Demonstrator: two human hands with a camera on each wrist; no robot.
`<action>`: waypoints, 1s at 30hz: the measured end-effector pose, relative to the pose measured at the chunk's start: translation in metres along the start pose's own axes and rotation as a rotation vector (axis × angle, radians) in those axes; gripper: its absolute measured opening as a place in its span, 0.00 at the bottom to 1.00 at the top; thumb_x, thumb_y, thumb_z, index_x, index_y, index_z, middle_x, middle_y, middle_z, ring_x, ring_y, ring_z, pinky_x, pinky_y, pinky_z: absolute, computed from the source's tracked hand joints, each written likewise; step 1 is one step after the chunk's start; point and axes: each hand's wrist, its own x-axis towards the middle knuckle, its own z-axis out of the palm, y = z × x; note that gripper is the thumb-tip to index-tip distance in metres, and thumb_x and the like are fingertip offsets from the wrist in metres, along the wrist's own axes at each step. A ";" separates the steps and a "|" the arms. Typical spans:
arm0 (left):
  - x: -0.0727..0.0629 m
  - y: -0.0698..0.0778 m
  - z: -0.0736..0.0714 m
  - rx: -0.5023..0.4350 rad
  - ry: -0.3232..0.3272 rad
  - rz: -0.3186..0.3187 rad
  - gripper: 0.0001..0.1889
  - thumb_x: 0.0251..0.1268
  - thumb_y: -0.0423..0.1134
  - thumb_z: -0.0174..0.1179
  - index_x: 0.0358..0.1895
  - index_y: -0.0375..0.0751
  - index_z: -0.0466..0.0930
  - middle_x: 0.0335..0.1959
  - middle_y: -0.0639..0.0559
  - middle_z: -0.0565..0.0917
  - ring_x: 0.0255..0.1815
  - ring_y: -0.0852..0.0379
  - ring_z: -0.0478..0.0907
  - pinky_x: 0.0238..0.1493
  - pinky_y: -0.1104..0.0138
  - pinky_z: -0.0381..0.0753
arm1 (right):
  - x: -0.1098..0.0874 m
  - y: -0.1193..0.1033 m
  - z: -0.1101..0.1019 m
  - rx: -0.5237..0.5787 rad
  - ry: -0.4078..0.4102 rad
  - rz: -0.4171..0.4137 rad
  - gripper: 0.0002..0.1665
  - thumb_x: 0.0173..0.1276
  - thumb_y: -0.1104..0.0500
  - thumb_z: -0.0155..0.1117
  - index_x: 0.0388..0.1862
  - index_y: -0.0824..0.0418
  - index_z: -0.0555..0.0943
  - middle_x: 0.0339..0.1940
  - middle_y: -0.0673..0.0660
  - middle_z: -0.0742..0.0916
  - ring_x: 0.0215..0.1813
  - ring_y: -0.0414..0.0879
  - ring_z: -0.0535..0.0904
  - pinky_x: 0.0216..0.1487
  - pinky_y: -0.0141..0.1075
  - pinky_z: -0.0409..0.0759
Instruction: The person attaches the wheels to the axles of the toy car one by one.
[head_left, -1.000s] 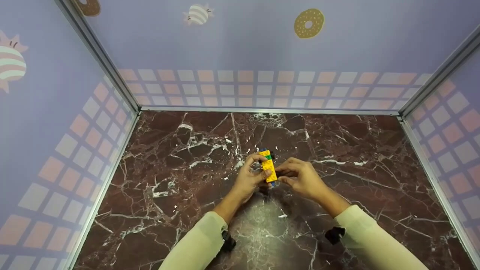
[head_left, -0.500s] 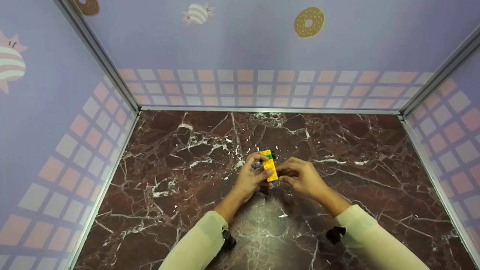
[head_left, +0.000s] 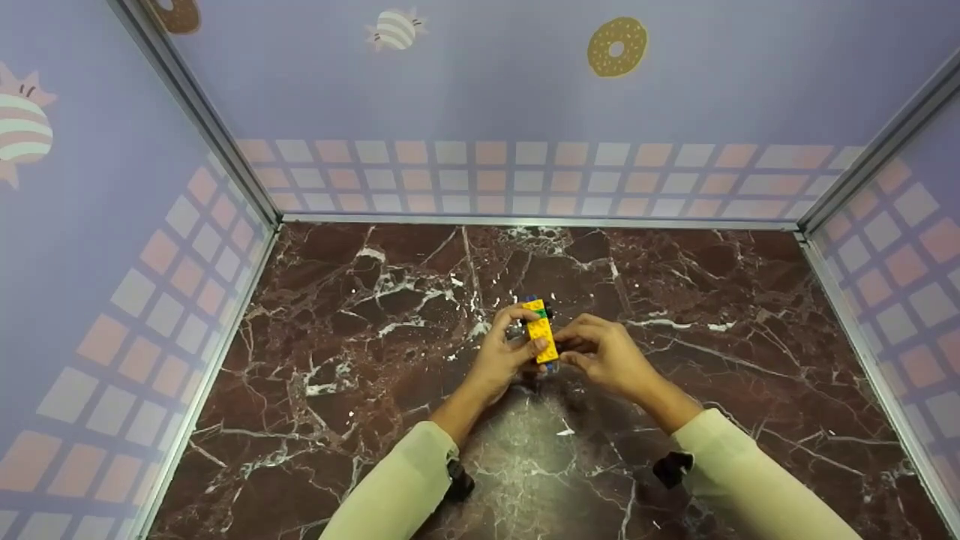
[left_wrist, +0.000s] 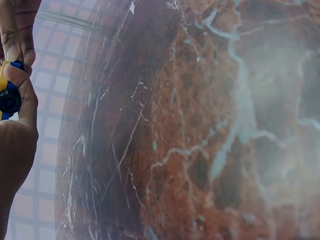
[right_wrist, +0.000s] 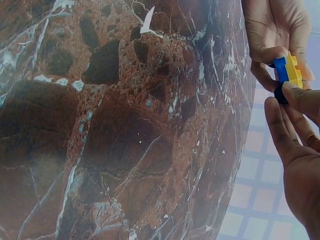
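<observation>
A small toy car of building bricks has a studded yellow top, a green piece near its far end and a blue base. My left hand grips it from the left, thumb and fingers over the yellow top. At its near right corner, my right hand pinches a black wheel between thumb and fingers. Another black wheel shows on the side in the left wrist view. The right wrist view has the car's blue and yellow end between both hands. My fingers hide much of its underside.
Both hands are over a dark red marbled tabletop with white veins. Lilac panels with printed sweets and checks enclose it at the back, left and right. Black wrist straps show at the pale sleeves.
The toy car and my left hand have shifted very slightly to the right. Both hands keep the same hold.
</observation>
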 end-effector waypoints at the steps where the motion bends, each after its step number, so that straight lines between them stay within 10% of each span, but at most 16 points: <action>1: 0.000 0.000 0.000 0.001 0.000 0.000 0.24 0.76 0.23 0.65 0.68 0.26 0.67 0.82 0.45 0.56 0.48 0.51 0.87 0.32 0.68 0.93 | 0.000 0.000 0.000 -0.001 0.001 -0.001 0.16 0.68 0.74 0.77 0.54 0.67 0.91 0.50 0.64 0.89 0.49 0.58 0.93 0.54 0.38 0.96; 30: 0.002 -0.006 0.005 -0.001 0.055 0.028 0.24 0.74 0.27 0.69 0.67 0.26 0.70 0.80 0.43 0.56 0.52 0.46 0.86 0.32 0.65 0.95 | -0.002 -0.002 0.004 0.004 0.020 0.001 0.19 0.68 0.76 0.73 0.57 0.69 0.90 0.51 0.64 0.88 0.52 0.59 0.92 0.56 0.41 0.96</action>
